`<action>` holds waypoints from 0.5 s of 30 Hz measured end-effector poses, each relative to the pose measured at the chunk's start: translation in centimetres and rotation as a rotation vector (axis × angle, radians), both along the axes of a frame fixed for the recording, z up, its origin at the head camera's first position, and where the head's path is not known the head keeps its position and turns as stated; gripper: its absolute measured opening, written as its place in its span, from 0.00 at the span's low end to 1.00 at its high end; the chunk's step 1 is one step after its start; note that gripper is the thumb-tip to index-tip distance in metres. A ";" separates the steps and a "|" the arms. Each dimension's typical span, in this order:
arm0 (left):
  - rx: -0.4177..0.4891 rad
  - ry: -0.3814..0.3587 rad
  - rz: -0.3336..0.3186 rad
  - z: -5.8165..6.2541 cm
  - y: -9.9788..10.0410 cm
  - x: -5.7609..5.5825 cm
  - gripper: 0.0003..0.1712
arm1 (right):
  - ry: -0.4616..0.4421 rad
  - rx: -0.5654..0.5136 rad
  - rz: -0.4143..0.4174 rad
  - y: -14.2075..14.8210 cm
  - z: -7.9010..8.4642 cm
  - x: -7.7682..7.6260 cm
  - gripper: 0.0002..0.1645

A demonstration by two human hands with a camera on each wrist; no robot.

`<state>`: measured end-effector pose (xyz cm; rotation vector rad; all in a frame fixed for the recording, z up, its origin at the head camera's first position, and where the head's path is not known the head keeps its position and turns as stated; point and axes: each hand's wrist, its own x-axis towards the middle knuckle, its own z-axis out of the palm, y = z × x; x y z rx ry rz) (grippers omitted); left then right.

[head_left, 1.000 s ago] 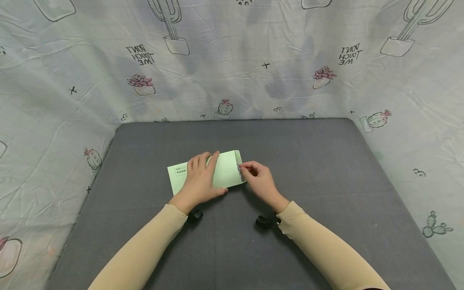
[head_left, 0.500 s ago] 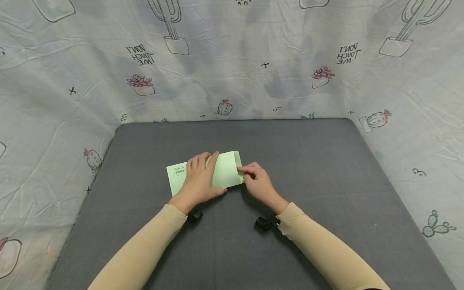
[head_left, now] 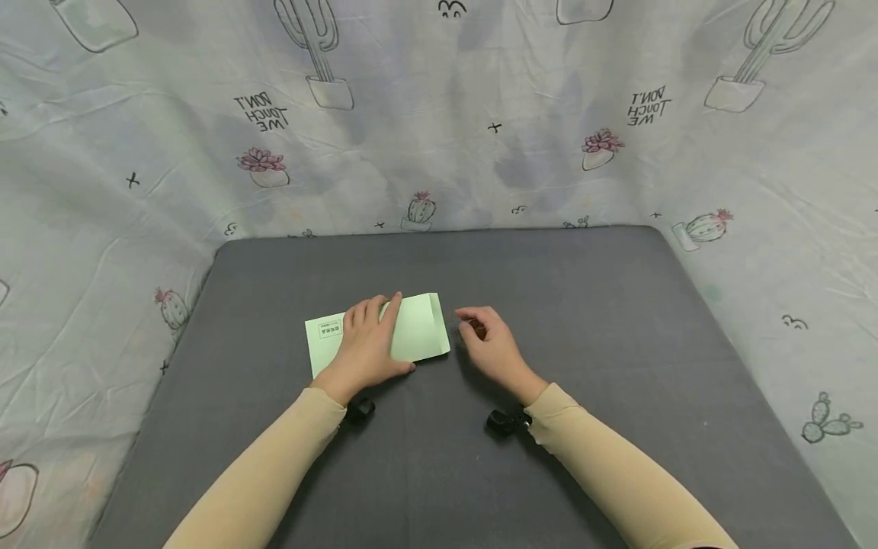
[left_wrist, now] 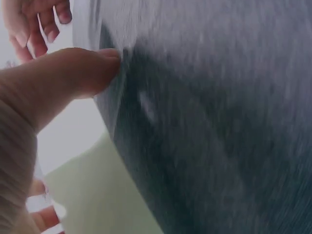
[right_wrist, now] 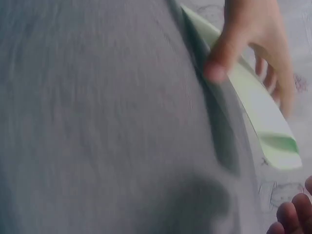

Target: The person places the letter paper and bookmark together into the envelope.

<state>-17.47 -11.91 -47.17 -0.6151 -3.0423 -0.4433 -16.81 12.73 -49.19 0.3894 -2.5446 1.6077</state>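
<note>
A pale green envelope [head_left: 420,328] with a small printed box lies across the middle of the grey table. My left hand [head_left: 366,343] grips it across its width, thumb at the near edge and fingertips at the far edge. In the right wrist view the envelope [right_wrist: 261,112] appears lifted a little, with a shadow under it. Its flap end points right. My right hand [head_left: 490,343] hovers just beyond that end, apart from it, fingers loosely bent and nothing visible in them. What the envelope contains is hidden.
The grey tabletop [head_left: 617,320] spreads out around both hands. A cloth printed with cacti [head_left: 439,130] hangs behind the table and along its sides. Each wrist carries a black camera, such as the right wrist camera [head_left: 504,423].
The right fingertips came out of the envelope's open end, where a patterned edge showed a second ago. My left hand shifted slightly left with the envelope, leaving a gap between it and the right hand.
</note>
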 end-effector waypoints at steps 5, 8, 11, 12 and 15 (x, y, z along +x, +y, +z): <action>-0.017 -0.090 0.015 -0.2 -0.9 -0.4 0.75 | -0.011 0.020 -0.008 1.9 0.1 -0.5 0.17; -0.019 -0.145 0.011 -0.2 -1.3 -0.7 0.74 | -0.010 0.032 -0.009 2.9 0.2 -0.8 0.17; 0.005 -0.184 -0.005 -0.2 -1.6 -0.9 0.72 | -0.001 0.035 -0.018 3.4 0.4 -1.0 0.18; 0.012 -0.197 -0.008 -0.3 -1.7 -1.0 0.72 | 0.001 0.037 -0.019 3.5 0.5 -1.0 0.18; 0.036 -0.234 -0.016 -0.5 -1.9 -1.1 0.71 | 0.016 0.081 -0.016 3.6 0.5 -0.9 0.20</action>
